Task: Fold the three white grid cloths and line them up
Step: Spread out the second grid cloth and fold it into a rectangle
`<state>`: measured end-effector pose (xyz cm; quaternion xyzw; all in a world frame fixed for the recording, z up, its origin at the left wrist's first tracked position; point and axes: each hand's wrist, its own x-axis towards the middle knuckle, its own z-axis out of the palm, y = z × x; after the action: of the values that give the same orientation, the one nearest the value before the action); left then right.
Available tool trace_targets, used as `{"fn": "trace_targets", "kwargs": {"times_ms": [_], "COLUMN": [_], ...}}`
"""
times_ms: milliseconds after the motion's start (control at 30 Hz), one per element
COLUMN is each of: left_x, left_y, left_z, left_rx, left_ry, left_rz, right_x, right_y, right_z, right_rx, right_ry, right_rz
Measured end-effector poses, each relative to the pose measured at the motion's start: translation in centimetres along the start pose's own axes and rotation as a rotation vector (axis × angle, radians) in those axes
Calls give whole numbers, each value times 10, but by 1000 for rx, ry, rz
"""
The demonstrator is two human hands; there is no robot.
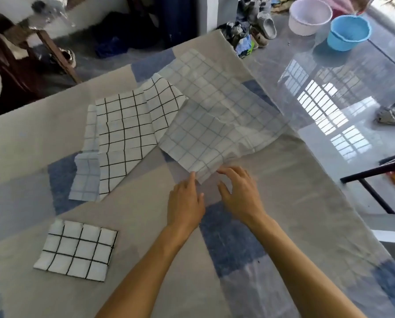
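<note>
One white grid cloth (77, 251) lies folded into a small rectangle at the near left of the sheet-covered surface (146, 283). A second grid cloth (125, 136) with black lines lies unfolded and wrinkled in the middle. A third one (215, 115), pale side up with faint lines, spreads to its right and overlaps it. My left hand (185, 200) and my right hand (240, 193) sit at this third cloth's near corner, fingertips touching the corner's edge, fingers spread, nothing gripped.
The surface's right edge (318, 161) drops to a glossy floor. On the floor stand a blue basin (348, 33) and a white basin (310, 16); shoes (260, 26) lie beyond the far corner. A dark stool (375, 180) stands at the right.
</note>
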<state>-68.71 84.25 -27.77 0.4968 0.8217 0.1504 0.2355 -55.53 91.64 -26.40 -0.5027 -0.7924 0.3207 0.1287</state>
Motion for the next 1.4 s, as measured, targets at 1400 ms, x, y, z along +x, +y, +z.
{"fn": "trace_targets", "kwargs": {"times_ms": [1400], "left_x": [-203], "left_y": [35], "left_z": [-123], "left_rx": [48], "left_ry": [422], "left_rz": [517], "right_x": [-177], "right_y": [-95], "right_z": [-81], "right_rx": [-202], "right_ry": [144], "right_rz": [-375]}}
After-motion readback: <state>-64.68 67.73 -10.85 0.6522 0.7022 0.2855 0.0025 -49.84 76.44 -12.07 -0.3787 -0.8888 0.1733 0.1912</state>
